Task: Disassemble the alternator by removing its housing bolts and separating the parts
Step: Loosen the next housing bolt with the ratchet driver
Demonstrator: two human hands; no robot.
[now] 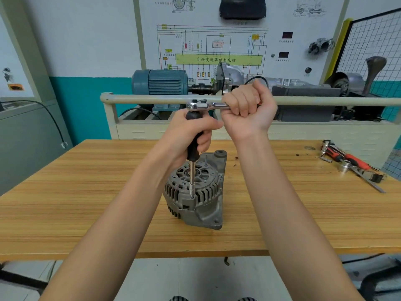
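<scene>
A grey alternator (196, 192) stands on the wooden table (86, 192), its vented housing facing up. A long driver with a black handle (193, 146) rises upright from it, and the socket at its tip (191, 191) sits on a housing bolt near the front rim. My left hand (191, 135) grips the black handle. A chrome ratchet head (196, 105) is fitted on top of the driver. My right hand (247, 107) is wrapped around the ratchet's handle, which points right.
Loose tools lie at the table's right end: red-handled ratchets (347, 158), sockets (344, 167) and a washer (309, 148). Behind the table stands a training rig with a beige rail (141, 98), a blue motor (159, 82) and a wiring board (217, 46).
</scene>
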